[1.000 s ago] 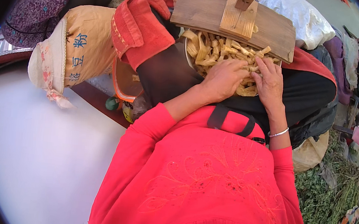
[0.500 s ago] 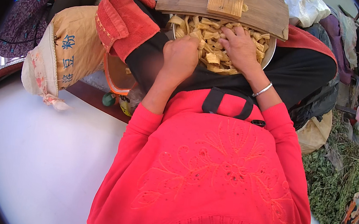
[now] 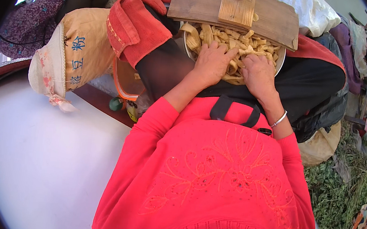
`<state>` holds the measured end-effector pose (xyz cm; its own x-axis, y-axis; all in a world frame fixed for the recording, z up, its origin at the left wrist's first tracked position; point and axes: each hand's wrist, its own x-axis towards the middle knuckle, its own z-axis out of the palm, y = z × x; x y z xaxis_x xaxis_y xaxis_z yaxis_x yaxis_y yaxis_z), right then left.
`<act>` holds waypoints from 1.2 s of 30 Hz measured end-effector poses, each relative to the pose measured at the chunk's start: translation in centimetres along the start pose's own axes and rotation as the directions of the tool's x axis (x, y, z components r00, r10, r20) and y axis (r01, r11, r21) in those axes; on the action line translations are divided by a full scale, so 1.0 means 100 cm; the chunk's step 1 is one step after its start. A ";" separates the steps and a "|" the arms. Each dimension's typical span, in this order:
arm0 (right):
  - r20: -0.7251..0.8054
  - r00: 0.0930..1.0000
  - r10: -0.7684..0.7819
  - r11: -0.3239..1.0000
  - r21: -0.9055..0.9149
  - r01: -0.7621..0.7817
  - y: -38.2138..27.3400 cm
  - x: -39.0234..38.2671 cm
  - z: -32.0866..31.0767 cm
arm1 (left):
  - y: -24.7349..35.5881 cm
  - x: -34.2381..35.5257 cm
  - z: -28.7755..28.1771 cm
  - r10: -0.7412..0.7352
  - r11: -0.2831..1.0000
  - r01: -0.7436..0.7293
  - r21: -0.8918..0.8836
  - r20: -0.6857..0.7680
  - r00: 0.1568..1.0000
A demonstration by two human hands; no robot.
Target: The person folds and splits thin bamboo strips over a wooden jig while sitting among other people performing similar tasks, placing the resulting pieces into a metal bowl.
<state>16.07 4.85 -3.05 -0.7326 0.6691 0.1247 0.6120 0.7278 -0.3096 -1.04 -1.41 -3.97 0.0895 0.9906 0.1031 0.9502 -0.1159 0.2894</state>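
Head view: left hand (image 3: 211,64) is resting, fingers spread, on strips (image 3: 243,42); right hand (image 3: 259,76) is touching them, pinch: cannot tell. Board (image 3: 276,22) is lying beyond both.

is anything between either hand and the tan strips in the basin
Nothing visible: the left hand and right hand both touch the tan strips in the metal basin. The wooden board lies beyond both hands.

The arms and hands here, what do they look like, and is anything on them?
The sleeves are bright pinkish-red and stop partway down the forearms, so the wrists are uncovered. Both the left hand and the right hand are bare, with no gloves. A thin, shiny silver bracelet circles the right wrist.
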 end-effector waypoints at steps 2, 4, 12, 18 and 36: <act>0.146 0.989 -0.026 0.999 -0.027 0.030 -0.002 -0.002 -0.008 | 0.004 -0.003 -0.005 -0.018 1.000 0.018 0.009 0.034 0.999; -0.013 0.993 -0.115 0.978 0.171 0.115 -0.003 -0.005 -0.014 | 0.005 -0.013 -0.014 -0.015 1.000 0.015 0.010 -0.010 1.000; 0.234 0.972 0.007 0.438 0.873 -0.214 -0.057 -0.015 -0.115 | 0.033 -0.032 -0.098 0.031 0.966 -0.097 -0.241 -0.265 0.964; 0.041 0.978 -0.206 0.477 0.876 0.064 -0.060 -0.027 -0.148 | 0.044 -0.040 -0.148 0.100 0.859 -0.239 -0.453 -0.311 0.945; 0.129 0.899 0.418 0.726 0.547 -0.417 0.033 -0.096 -0.168 | -0.080 -0.121 -0.195 -0.626 0.524 0.420 -0.741 -0.001 0.779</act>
<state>30.14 3.31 10.58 -0.4410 0.8866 -0.1392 0.5866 0.1673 -0.7924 -15.57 -13.87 11.05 -0.5259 0.8447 -0.0997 0.3147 0.3022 0.8998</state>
